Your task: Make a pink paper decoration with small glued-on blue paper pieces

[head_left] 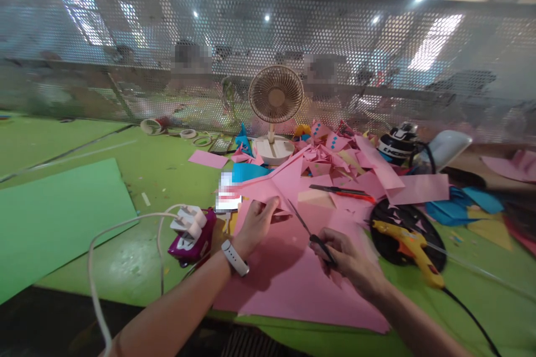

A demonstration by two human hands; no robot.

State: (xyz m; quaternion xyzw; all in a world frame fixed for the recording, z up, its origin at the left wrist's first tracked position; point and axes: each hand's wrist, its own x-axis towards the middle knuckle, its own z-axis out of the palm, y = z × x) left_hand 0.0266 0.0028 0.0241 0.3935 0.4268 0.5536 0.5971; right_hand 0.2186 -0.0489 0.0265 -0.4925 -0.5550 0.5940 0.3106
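Note:
A folded piece of pink paper [288, 177] is pinched in my left hand [257, 226], between thumb and fingers. My right hand [345, 259] grips black-handled scissors [321, 248], whose blades point up and left to the edge of that piece. Whether the blades are parted I cannot tell. Below both hands lies a large pink sheet [288, 284] on the green table. A blue piece of paper [249, 172] is just beyond my left hand. A red-and-black utility knife [343, 192] rests on pink paper beyond my right hand.
A yellow glue gun [412, 251] lies across a round black tray [379, 215] at the right. Pink scraps [322, 159] pile up around a small fan [276, 97]. A purple power strip [192, 248] with white plugs and cables stands left, near a green sheet [62, 217].

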